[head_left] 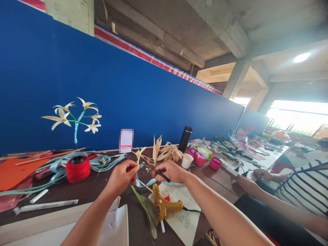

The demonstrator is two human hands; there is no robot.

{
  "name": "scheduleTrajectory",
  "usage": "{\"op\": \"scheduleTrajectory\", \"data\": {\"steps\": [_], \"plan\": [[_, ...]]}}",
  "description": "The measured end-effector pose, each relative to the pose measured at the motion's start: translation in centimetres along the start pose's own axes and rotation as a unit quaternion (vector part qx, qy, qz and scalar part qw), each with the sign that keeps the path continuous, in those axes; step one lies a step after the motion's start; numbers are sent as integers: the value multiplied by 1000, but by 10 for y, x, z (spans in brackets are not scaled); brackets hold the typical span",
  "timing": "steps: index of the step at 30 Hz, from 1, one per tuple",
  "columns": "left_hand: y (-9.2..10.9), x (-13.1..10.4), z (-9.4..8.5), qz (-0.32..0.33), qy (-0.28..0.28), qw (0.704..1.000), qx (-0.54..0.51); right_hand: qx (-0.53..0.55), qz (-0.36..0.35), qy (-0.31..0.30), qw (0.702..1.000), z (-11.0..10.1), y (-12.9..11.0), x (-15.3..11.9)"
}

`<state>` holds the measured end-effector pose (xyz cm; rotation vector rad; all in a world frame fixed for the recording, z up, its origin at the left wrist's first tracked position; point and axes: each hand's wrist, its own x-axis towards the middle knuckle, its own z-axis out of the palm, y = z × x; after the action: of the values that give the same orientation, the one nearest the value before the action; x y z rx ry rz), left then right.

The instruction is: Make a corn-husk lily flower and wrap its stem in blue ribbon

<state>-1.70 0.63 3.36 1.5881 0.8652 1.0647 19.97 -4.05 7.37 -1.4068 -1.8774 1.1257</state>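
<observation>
My left hand (125, 172) is closed, thumb and fingers pinching the base of a small cream flower (138, 154) that stands upright above the fingertips. My right hand (171, 171) is wrapped round a slim dark tool (162, 175), perhaps tweezers; its tip points left toward the flower's base. A pale blue ribbon (142, 183) hangs in a loop below both hands and trails to the right. Just under my right hand a yellow glue gun (164, 204) lies on a printed sheet (186, 218), beside a green husk leaf (145, 205).
A finished-looking flower spray (76, 124) rises from a red-wrapped roll (78, 169) at left. Dried husks (167, 152), a black bottle (185, 139), a white cup (187, 161) and pink-rimmed pots (215, 163) stand behind. At right sits a co-worker in a striped sleeve (304, 184).
</observation>
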Motion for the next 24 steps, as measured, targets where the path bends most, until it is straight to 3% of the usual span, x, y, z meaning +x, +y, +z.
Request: {"op": "scheduleTrajectory", "data": {"steps": [8, 16, 24], "plan": [[-4, 2, 0, 11, 1, 1000, 26, 1, 8, 10, 1000, 8, 1, -1], [-3, 1, 0, 20, 7, 1000, 19, 57, 9, -51, 997, 10, 1, 2], [-1, 0, 0, 18, -10, 1000, -1, 51, 37, -46, 997, 9, -3, 0]]}}
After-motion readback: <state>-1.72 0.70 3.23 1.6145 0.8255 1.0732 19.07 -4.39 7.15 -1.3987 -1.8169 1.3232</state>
